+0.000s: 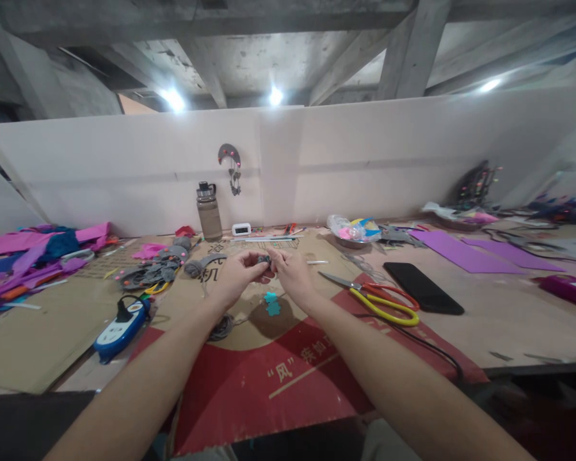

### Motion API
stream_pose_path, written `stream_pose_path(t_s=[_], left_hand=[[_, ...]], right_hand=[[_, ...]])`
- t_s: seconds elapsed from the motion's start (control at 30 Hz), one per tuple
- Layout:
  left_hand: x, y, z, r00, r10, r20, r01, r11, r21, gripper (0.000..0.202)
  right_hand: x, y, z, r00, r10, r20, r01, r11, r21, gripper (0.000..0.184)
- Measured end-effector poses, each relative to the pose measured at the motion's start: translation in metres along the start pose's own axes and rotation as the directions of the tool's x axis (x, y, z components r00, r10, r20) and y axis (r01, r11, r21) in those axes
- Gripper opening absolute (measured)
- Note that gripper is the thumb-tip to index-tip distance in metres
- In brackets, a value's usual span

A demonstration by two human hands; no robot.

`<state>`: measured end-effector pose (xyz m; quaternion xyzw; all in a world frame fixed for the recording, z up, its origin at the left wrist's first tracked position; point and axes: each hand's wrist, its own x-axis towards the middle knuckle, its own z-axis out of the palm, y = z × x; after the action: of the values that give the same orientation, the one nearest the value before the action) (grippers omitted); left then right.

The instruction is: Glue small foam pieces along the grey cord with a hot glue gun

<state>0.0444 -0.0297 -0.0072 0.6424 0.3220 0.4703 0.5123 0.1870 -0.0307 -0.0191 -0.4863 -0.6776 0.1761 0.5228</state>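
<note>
L hand (pixel 239 276) fingers closed on small grey felt piece (pixel 263 259), held mid-air; R hand (pixel 294 274) pinches its other side. Teal scraps (pixel 271 305) just below fingertips, scissors (pixel 381 299) well to their right. Prob. best: light, steady pinch, no crushing.

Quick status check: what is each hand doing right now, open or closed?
The left hand is closed, fingers pinching the small grey piece.
The right hand is closed, pinching the same small grey piece from the other side.
</note>
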Motion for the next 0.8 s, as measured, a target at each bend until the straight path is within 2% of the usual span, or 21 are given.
stream_pose_path(t_s=[0.27,0.5,0.67,0.8], left_hand=[[-0.0042,0.0057,0.0031,0.998,0.052,-0.039,-0.049,0.996,0.072,0.026],[-0.0050,0.0024,0.0049,0.991,0.120,-0.065,-0.108,0.981,0.160,0.022],[-0.0052,0.0030,0.0057,0.988,0.152,-0.032,-0.143,0.970,0.195,0.018],[-0.0063,0.0044,0.0058,0.985,0.163,-0.061,-0.146,0.966,0.215,0.020]], right_hand=[[-0.0031,-0.0050,-0.0027,0.998,-0.050,0.034,0.051,0.998,-0.031,0.050],[-0.0036,-0.0072,-0.0048,0.992,-0.112,0.050,0.116,0.990,-0.086,0.049],[-0.0019,-0.0073,-0.0065,0.996,-0.082,0.042,0.086,0.992,-0.097,0.048],[-0.0024,-0.0089,-0.0067,0.994,-0.097,0.051,0.103,0.984,-0.142,0.047]])
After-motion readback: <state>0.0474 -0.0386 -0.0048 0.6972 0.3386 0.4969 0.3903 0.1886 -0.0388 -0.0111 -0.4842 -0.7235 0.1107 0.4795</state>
